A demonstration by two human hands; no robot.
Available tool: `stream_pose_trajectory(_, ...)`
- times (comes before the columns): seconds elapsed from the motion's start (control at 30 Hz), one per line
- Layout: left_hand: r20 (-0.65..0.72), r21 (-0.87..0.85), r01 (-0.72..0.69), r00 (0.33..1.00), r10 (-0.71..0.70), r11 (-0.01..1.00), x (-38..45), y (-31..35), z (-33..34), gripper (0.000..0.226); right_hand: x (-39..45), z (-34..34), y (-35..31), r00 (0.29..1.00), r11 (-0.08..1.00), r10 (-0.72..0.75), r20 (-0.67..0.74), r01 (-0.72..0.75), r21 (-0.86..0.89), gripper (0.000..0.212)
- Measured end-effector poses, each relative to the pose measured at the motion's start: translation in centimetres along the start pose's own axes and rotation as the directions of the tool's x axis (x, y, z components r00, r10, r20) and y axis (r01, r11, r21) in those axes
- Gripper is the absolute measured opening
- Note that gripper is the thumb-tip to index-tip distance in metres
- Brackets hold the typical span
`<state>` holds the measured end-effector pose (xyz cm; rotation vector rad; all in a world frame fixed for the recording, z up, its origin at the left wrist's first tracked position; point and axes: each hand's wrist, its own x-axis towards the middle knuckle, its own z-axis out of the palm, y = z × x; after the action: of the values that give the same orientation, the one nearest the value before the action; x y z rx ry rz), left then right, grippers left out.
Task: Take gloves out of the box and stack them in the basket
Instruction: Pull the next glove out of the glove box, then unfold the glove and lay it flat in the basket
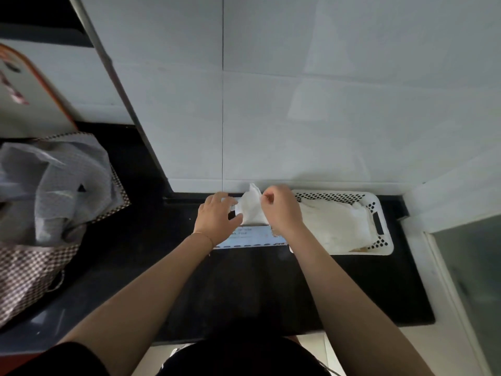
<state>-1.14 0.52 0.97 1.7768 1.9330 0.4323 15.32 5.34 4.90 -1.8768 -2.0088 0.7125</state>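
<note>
Head view: your right hand (282, 210) pinches glove (252, 206) half out of box (250, 237); left hand (218, 218), grip relaxed, steadies box. Next: pull free, lay on stack in basket (379, 246).

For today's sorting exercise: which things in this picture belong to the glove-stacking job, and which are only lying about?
Belong to the job:
glove box
white glove being pulled out, pinched by the right hand
left hand steadying the box
white basket
stacked gloves inside it

Just lying about:
checked bag
grey plastic bag in it
</note>
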Motion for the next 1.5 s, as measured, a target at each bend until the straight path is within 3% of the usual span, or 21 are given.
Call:
stream_pose_trajectory(0.1,0.057,-0.390,0.107,0.994,-0.092,0.915,0.2,1.4,-1.6,0.049,-0.8,-1.7,-0.9,0.999,0.971,0.023,0.042,-0.033,0.235,0.008)
stream_pose_trajectory(0.2,0.227,-0.730,0.221,0.971,-0.075,0.646,0.5,3.2,-3.8,0.049,-1.6,-4.4,-2.2,0.989,0.883,0.016,0.149,-0.084,0.462,0.007)
stream_pose_trajectory(0.3,0.273,-0.810,0.240,0.962,-0.019,0.535,1.0,4.1,-5.8,0.042,-1.9,-6.7,-3.1,0.981,0.813,-0.008,0.196,-0.107,0.572,0.011)
stream_pose_trajectory(0.43,0.294,-0.843,0.182,0.944,0.149,0.507,1.4,4.6,-7.5,0.045,-2.3,-8.5,-3.8,0.965,0.720,-0.070,0.251,-0.125,0.683,0.004)
stream_pose_trajectory(0.57,0.267,-0.890,0.147,0.935,0.233,0.431,0.8,5.8,-8.5,0.021,-2.7,-9.4,-4.0,0.965,0.642,-0.033,0.259,-0.178,0.746,0.006)
stream_pose_trajectory(0.63,0.248,-0.891,0.131,0.942,0.225,0.435,0.5,6.2,-9.0,0.021,-2.8,-9.7,-3.9,0.963,0.722,0.002,0.270,-0.188,0.666,0.008)
stream_pose_trajectory(0.77,0.224,-0.839,0.078,0.952,0.210,0.539,0.0,6.7,-9.6,0.014,-3.7,-10.2,-4.0,0.950,0.884,-0.075,0.302,-0.076,0.460,0.056)
stream_pose_trajectory(0.8,0.222,-0.824,0.067,0.952,0.211,0.563,-0.1,6.8,-9.7,0.017,-3.9,-10.3,-4.1,0.950,0.903,-0.105,0.295,-0.034,0.429,0.059)
stream_pose_trajectory(0.97,0.210,-0.759,0.057,0.965,0.160,0.648,-0.3,6.9,-9.3,0.014,-4.2,-10.6,-4.3,0.988,0.936,-0.106,0.114,0.061,0.346,0.035)
stream_pose_trajectory(1.2,0.324,-0.620,0.073,0.931,0.170,0.781,0.1,6.5,-7.4,0.017,-4.2,-11.2,-3.3,0.987,0.931,-0.056,-0.151,0.107,0.350,0.037)
stream_pose_trajectory(1.4,0.355,-0.583,0.131,0.929,0.107,0.802,0.5,6.8,-5.0,0.023,-4.1,-12.5,0.0,0.984,0.946,0.037,-0.172,0.021,0.324,0.024)
stream_pose_trajectory(1.5,0.363,-0.633,0.156,0.925,0.113,0.758,0.8,7.3,-4.2,0.032,-4.2,-13.4,1.8,0.985,0.896,0.134,-0.109,-0.074,0.438,0.021)
